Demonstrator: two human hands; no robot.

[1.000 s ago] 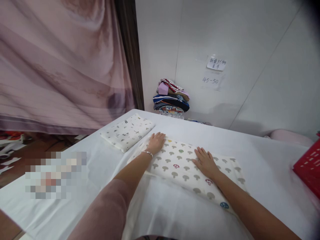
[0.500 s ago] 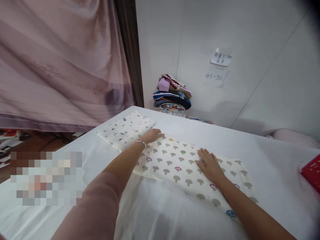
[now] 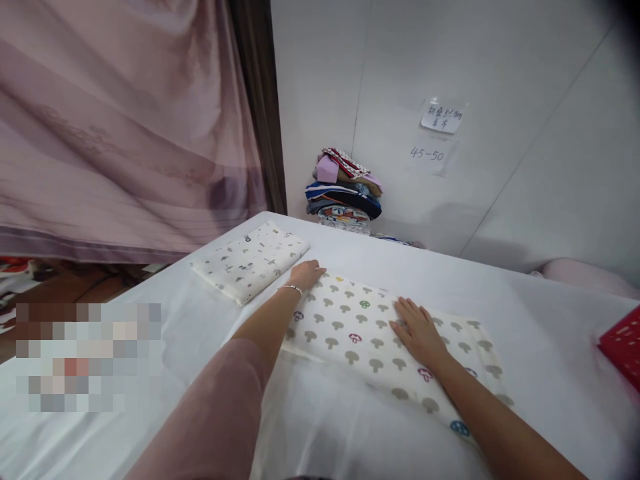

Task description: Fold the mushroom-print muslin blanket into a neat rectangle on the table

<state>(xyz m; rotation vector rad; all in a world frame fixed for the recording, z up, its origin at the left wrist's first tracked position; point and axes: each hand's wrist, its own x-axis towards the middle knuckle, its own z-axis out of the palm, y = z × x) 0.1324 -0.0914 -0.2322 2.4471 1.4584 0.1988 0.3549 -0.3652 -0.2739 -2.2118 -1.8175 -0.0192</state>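
A white cloth with a mushroom print (image 3: 345,313) lies folded into a long band in front of me. My left hand (image 3: 306,272) is at its far left corner, fingers closed on the edge there. Spread flat on the middle of the band is my right hand (image 3: 419,333), its fingers pointing away from me. To the left of the band, apart from it, rests a folded white cloth with small grey figures (image 3: 250,260). My left forearm hides part of the band's left end.
Everything lies on a white-covered table (image 3: 545,333). A red perforated object (image 3: 623,343) shows at the right edge. Behind the table stands a stack of folded fabrics (image 3: 345,190) against the wall. A pink curtain (image 3: 125,133) hangs at the left. Part of the left is pixelated.
My left forearm has swung slightly right, and the band's left end has shifted a little inward. My right hand has stayed flat in nearly the same place.
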